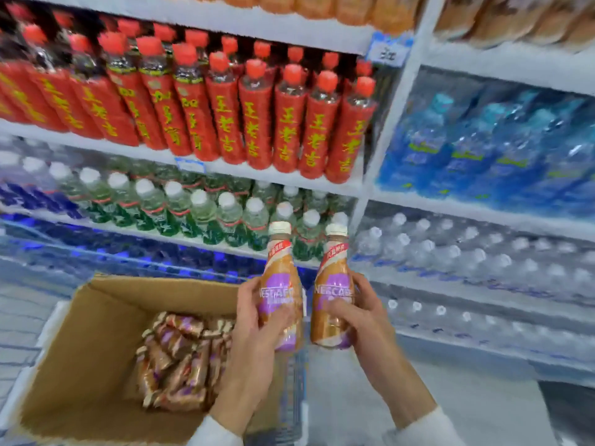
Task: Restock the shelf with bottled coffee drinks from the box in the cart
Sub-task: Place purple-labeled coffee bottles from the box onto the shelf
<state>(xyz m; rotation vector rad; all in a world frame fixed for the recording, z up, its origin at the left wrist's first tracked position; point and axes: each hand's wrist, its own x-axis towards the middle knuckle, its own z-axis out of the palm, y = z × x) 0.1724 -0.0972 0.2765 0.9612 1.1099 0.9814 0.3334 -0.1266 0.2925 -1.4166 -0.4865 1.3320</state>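
Note:
Two brown-and-purple bottled coffee drinks with white caps are held upright side by side above the right edge of the box. My left hand (254, 320) grips the left coffee bottle (280, 275) round its lower body. My right hand (360, 313) grips the right coffee bottle (333, 275) the same way. Below them an open cardboard box (96, 317) sits in the cart, with several more coffee bottles (180, 352) lying on their sides inside it.
White shelves (273, 175) fill the view ahead: red-labelled bottles (257, 117) up top, green-labelled water (199, 210) below, blue packs (483, 146) and clear water bottles (467, 252) to the right. The cart's wire edge (294, 397) runs beside the box. Grey floor (467, 397) lies at lower right.

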